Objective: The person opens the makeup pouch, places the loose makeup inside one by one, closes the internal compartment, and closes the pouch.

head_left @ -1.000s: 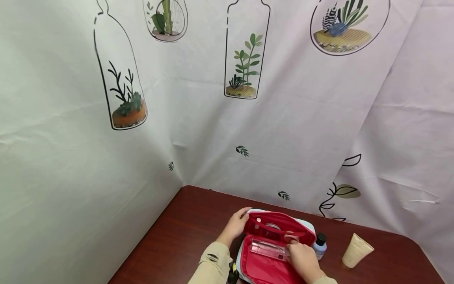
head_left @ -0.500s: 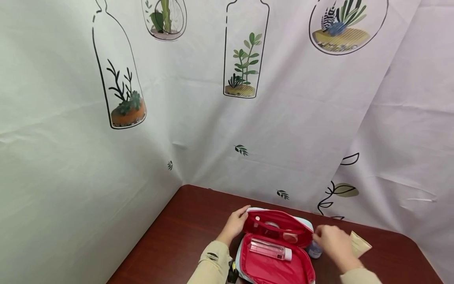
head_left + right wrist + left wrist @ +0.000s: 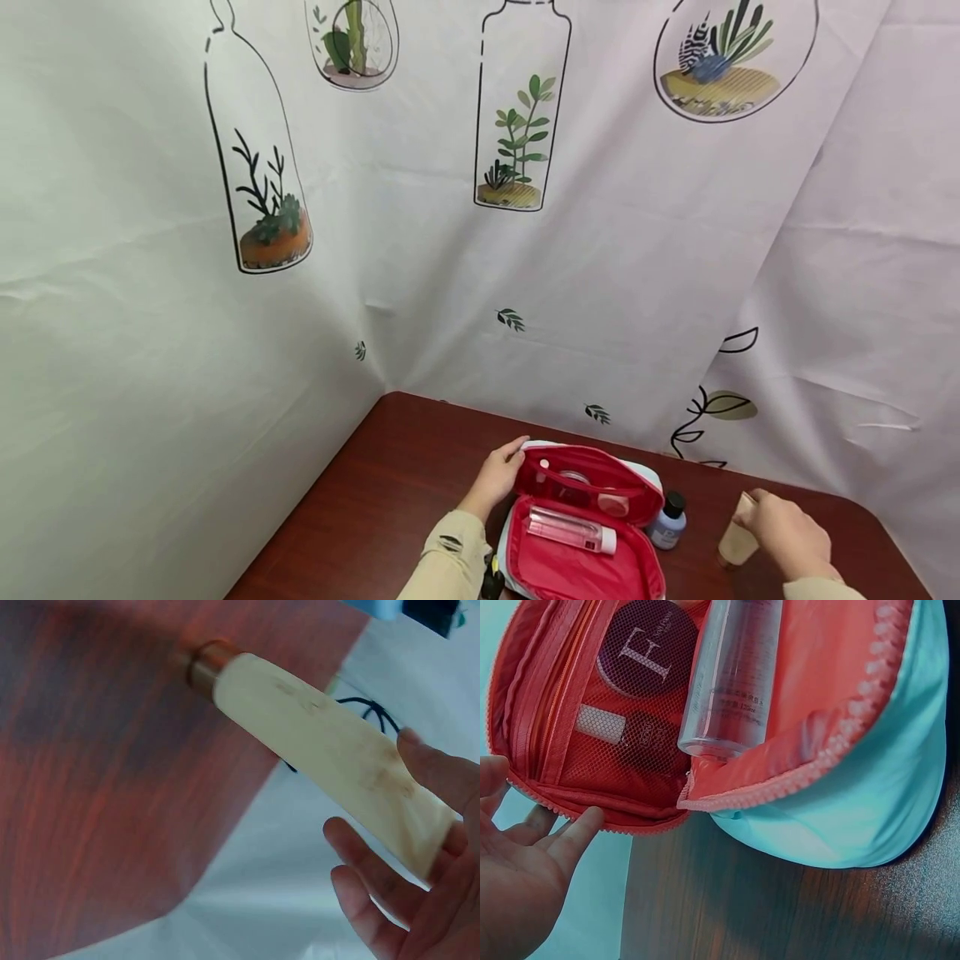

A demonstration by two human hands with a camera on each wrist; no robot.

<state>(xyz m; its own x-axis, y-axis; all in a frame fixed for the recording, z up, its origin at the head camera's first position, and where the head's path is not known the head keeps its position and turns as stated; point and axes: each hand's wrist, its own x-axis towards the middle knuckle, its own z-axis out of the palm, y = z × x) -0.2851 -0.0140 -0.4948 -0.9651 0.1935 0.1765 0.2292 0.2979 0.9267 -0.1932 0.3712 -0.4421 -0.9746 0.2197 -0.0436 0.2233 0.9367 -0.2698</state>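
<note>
An opened cosmetic bag, pale blue outside and red inside, stands on the table with its lid raised. My left hand grips the lid's edge; in the left wrist view the left fingers touch the zipper rim. A clear bottle with a white cap lies in the bag's base. The lid's mesh pocket holds a round compact and a small white-capped item. To the right, my right hand pinches the flat end of a cream squeeze tube, which tilts with its brown cap downward.
A blue bottle with a black cap stands right beside the bag. Something black and yellow lies by the bag's left side, partly behind the left sleeve. A white printed curtain hangs behind the brown table.
My right hand has let go of the clear bottle in the bag, passed rightward over the blue bottle and taken hold of the squeeze tube. The left hand stays on the lid.
</note>
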